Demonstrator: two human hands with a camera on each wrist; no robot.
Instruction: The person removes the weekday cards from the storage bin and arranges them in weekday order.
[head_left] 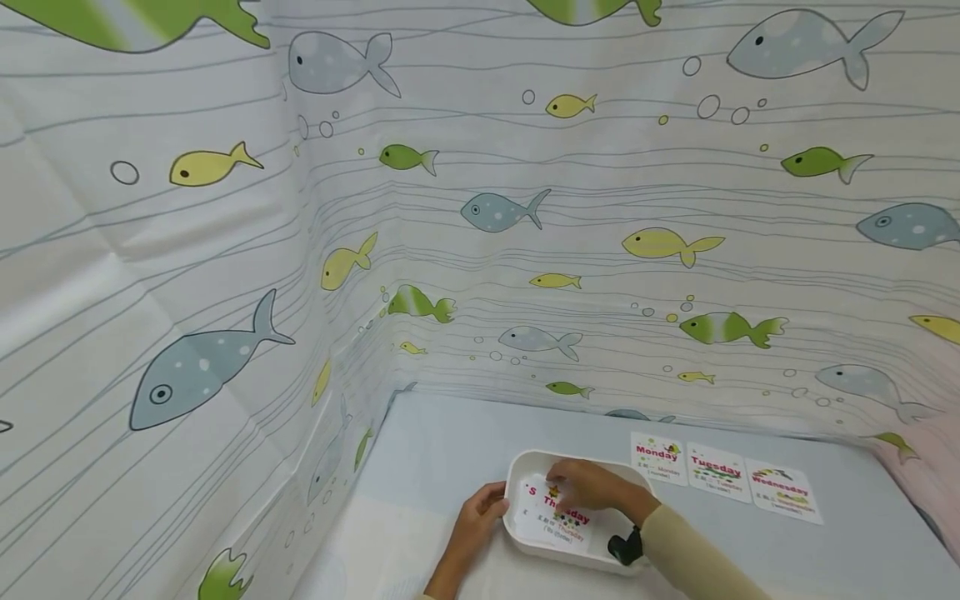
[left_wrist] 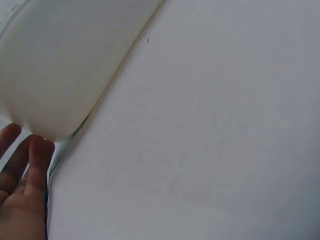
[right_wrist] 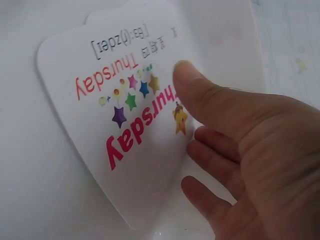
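A white, round-cornered tray [head_left: 558,556] stands on the table and contains word cards. On its left outer end rest the fingertips of my left hand [head_left: 474,525]; the left wrist view shows this hand [left_wrist: 27,182] touching the tray wall [left_wrist: 60,65] with fingers fairly straight. Inside the tray, my right hand [head_left: 588,487] pinches a "Thursday" card [right_wrist: 100,95] by its edge. In the right wrist view, the thumb of this hand [right_wrist: 260,135] lies over the card's face and the card is tilted. At least one more card lies partly hidden beneath it.
Behind and right of the tray, a "Monday" card [head_left: 658,458], a "Tuesday" card [head_left: 718,472] and a "Wednesday" card [head_left: 786,492] lie in a row on the pale tabletop [head_left: 450,433]. A fish-patterned curtain [head_left: 480,250] closes off the back and left sides.
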